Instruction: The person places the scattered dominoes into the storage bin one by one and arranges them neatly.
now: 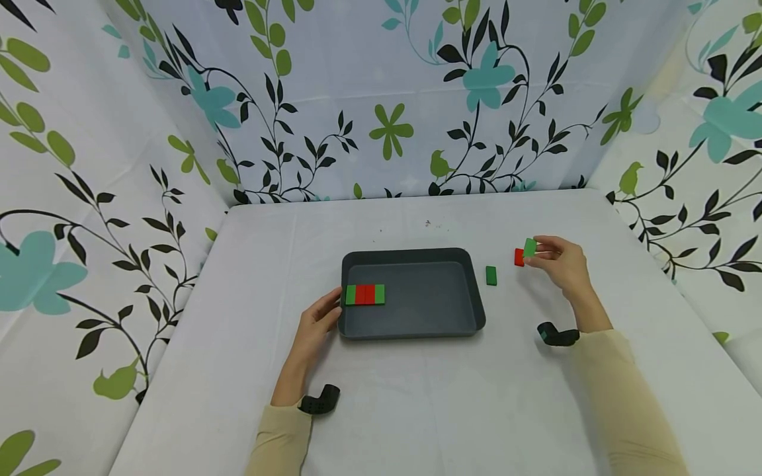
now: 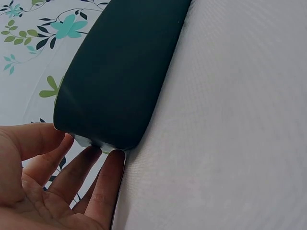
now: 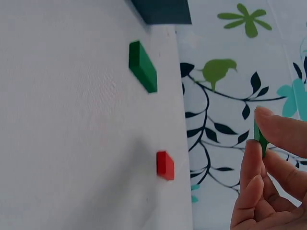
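Note:
A dark grey tray (image 1: 417, 291) lies on the table, holding a short row of flat blocks (image 1: 365, 295): green, red, red, green, side by side at its left wall. My left hand (image 1: 314, 324) touches the tray's left end with fairly straight fingertips. The left wrist view shows those fingertips (image 2: 112, 160) against the outer end wall of the tray (image 2: 120, 72). My right hand (image 1: 558, 263), right of the tray, pinches a green block (image 1: 530, 247) between thumb and fingers above the table. Beneath it lies a red block (image 1: 519, 258), with another green block (image 1: 491, 276) nearer the tray.
White cloth covers the table (image 1: 405, 396). Patterned curtains (image 1: 387, 99) stand behind the table and along both sides. Black wrist devices (image 1: 319, 400) sit on both forearms.

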Tool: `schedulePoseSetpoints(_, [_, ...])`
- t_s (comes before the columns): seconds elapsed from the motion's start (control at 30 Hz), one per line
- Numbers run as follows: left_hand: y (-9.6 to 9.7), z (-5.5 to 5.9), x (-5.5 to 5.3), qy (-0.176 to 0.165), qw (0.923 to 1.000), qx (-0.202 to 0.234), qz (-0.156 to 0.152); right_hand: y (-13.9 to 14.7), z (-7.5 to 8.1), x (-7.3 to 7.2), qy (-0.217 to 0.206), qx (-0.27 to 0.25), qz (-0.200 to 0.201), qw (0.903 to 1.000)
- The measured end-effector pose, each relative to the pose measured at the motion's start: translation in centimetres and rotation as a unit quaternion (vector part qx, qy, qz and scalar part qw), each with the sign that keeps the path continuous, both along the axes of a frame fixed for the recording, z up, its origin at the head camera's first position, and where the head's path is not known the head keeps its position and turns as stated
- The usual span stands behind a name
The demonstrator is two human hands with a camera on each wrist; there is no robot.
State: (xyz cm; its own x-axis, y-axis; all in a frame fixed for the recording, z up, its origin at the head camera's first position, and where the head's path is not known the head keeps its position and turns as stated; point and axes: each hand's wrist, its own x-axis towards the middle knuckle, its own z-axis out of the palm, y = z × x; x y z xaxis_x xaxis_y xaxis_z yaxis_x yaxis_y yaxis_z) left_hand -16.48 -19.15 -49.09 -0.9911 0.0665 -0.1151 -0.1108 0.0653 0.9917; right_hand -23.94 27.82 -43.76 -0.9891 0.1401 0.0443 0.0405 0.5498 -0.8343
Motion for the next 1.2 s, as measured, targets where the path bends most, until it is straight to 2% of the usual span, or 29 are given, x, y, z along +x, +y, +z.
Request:
schedulePoseSetpoints(0.23, [0.0,0.1,0.0,-0.002,1.0000,-0.006,0.002,-4.6,1.0,0.4,0.031,-0.022,0.040,0.9985])
schedulePoseSetpoints(0.5, [-0.1,0.0,-0.2,-0.003,1.0000,-0.008,0.000,-10.6,1.1,0.7,0.031,-0.044,0.103,0.9932])
schedulePoseSetpoints(0.87, [-0.1,0.0,-0.2,-0.006,1.0000,-0.001,-0.002,-18.0,-0.2,0.7,0.007,-0.021,0.164,0.9862])
schedulePoseSetpoints(1.2, [-0.2,0.0,-0.2,-0.005,1.0000,0.003,0.001,-22.0,-2.0,0.1,-0.043,0.007,0.189,0.9811])
